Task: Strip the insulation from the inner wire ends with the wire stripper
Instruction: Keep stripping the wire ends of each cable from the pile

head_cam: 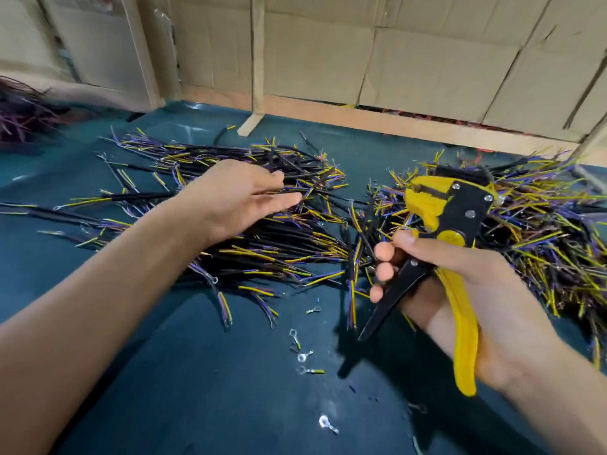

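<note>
I have the wire stripper (448,231) in my right hand (460,290), grip wrapped round its black and yellow handles, head pointing up toward twelve o'clock with nothing between its blades that I can see. My left hand (243,198) hovers with an empty, spread grip, fingers loose, over the left pile of cables (262,218) at about ten o'clock; a second pile (542,224) lies at two o'clock behind the tool. Each cable looks light and springy, a black sheath with thin yellow and purple inner wires fanning from the ends. I judge those ends floppy and easy to bend, so I'd take one cable by the stiffer black sheath just behind the fan. The tangle may drag neighbours along. The worktop (164,372) is covered in dark teal sheeting, slightly glossy, scattered with small ring terminals (300,356) near six o'clock. Cardboard panels (427,60) on a wooden frame close off the far side.
</note>
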